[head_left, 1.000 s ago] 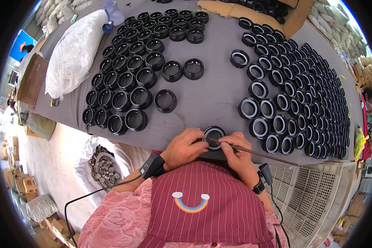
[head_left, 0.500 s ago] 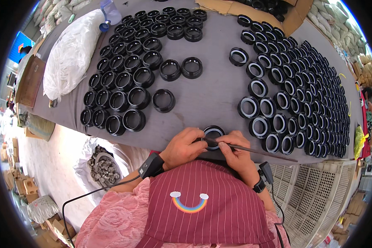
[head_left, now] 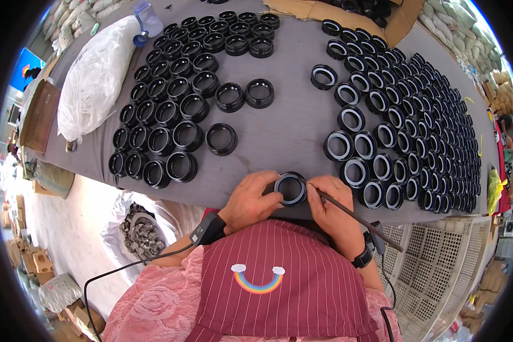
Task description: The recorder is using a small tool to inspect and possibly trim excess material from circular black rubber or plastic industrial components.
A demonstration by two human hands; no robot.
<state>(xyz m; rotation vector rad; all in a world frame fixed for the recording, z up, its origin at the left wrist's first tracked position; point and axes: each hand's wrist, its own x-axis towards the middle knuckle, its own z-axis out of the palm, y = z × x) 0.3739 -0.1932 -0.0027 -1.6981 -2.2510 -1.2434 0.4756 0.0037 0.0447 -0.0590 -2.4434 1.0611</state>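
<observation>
At the table's near edge a black ring-shaped part (head_left: pixel 292 203) with a pale inner band faces up between my hands. My left hand (head_left: pixel 253 197) grips its left side, thumb and fingers at the rim. In my right hand (head_left: pixel 332 204) is a long thin dark stick (head_left: pixel 363 221), slanting down to the right. Its working end lies close to the ring's right rim, mostly covered by my fingers. Black rings without a pale band (head_left: pixel 221 139) stand in rows at the left. Many rings with pale bands (head_left: pixel 340 146) fill the right side.
A grey cloth covers the table (head_left: pixel 273 142). A clear plastic bag of white pieces (head_left: pixel 97 80) lies at the far left, near a translucent blue container (head_left: pixel 147 21). A cardboard box (head_left: pixel 404 23) is at the back. Below are a sack of metal parts (head_left: pixel 142 233) and plastic crates (head_left: pixel 433 262).
The stick has moved out from over the ring and swung down to the right in my right hand. The ring shows more fully, tilted toward me. My hands are farther apart.
</observation>
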